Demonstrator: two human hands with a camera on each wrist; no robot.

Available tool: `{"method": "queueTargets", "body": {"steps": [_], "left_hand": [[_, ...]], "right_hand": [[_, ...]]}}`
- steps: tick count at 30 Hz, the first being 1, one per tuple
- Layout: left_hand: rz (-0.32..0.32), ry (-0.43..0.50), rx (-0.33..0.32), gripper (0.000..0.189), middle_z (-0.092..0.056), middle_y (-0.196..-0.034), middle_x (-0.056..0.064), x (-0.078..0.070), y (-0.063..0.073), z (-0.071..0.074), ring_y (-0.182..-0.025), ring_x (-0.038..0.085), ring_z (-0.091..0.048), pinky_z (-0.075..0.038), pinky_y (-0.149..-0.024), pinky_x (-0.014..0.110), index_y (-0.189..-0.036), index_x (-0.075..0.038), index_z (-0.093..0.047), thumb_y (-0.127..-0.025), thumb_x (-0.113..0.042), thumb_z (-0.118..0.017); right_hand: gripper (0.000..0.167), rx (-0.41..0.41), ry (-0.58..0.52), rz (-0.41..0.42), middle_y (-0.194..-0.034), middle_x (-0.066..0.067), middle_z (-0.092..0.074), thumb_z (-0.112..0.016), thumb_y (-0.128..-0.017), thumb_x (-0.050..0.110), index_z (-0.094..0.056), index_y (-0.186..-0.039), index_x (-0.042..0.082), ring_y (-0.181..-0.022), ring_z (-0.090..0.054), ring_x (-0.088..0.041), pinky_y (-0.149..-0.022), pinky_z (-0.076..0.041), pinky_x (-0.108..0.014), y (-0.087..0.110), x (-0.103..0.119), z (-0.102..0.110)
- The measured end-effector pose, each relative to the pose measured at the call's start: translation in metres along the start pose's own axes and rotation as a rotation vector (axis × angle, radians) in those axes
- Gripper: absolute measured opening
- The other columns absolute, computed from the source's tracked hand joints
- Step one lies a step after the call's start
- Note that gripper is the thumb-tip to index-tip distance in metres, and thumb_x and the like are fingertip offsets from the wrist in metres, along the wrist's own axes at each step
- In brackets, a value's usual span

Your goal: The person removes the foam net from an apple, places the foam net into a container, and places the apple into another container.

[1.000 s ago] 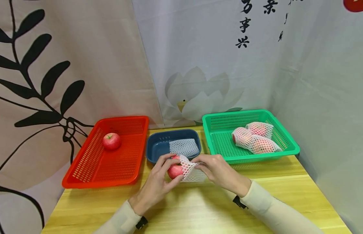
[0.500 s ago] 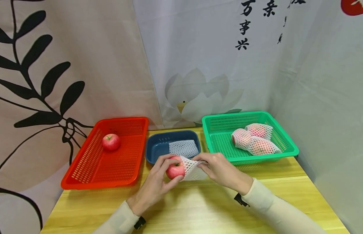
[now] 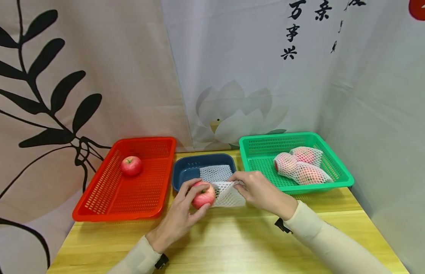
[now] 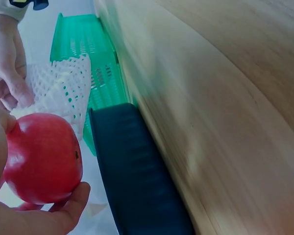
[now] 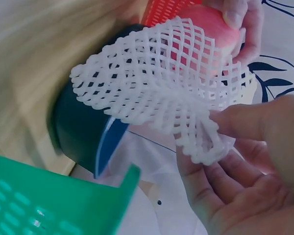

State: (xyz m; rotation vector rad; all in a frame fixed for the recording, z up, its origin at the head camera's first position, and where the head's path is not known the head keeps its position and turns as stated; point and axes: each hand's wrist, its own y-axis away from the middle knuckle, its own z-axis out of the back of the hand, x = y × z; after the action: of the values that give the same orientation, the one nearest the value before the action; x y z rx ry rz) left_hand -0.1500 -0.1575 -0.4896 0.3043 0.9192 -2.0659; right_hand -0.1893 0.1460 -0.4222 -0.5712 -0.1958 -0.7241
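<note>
My left hand (image 3: 179, 213) grips a bare red apple (image 3: 203, 195) between thumb and fingers, above the table in front of the blue tray. A white foam fruit net (image 3: 229, 195) hangs from my right hand (image 3: 258, 192), which pinches its upper edge between thumb and fingers. In the right wrist view the net (image 5: 152, 83) spreads flat and wide, overlapping part of the apple (image 5: 206, 29). The left wrist view shows the whole apple (image 4: 44, 159) outside the net (image 4: 63, 88), with the net's near edge just behind it.
A red basket (image 3: 130, 203) at left holds one apple (image 3: 131, 166). The blue tray (image 3: 185, 171) in the middle holds flat foam nets (image 3: 215, 173). At right, a green basket (image 3: 263, 165) carries three netted apples (image 3: 309, 173). A printed cloth (image 3: 233, 57) hangs behind the table.
The net, partly over the apple a second ago, has come off it to the right with my right hand. My left hand keeps the apple, shifted slightly left.
</note>
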Motion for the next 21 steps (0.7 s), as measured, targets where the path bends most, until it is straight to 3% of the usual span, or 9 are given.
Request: {"method": "queueTargets", "body": {"steps": [13, 21], "left_hand": [[0.042, -0.011, 0.023, 0.061, -0.052, -0.169, 0.018, 0.000, 0.007, 0.004, -0.146, 0.039, -0.066, -0.071, -0.107, 0.048, -0.159, -0.030, -0.065, -0.105, -0.023, -0.091], [0.053, -0.010, 0.027, 0.062, -0.053, -0.168, 0.016, -0.001, 0.006, 0.005, -0.143, 0.038, -0.067, -0.071, -0.106, 0.047, -0.159, -0.030, -0.065, -0.104, -0.024, -0.092]], "right_hand": [[0.017, -0.061, 0.006, -0.015, -0.111, -0.009, -0.089, -0.079, -0.104, -0.003, -0.084, -0.119, 0.005, -0.071, -0.063, -0.006, -0.069, -0.059, -0.025, -0.029, -0.006, 0.012], [0.017, -0.054, 0.020, -0.046, -0.108, -0.008, -0.088, -0.077, -0.108, 0.001, -0.084, -0.122, 0.005, -0.060, -0.043, -0.003, -0.061, -0.045, -0.023, -0.049, -0.008, 0.015]]}}
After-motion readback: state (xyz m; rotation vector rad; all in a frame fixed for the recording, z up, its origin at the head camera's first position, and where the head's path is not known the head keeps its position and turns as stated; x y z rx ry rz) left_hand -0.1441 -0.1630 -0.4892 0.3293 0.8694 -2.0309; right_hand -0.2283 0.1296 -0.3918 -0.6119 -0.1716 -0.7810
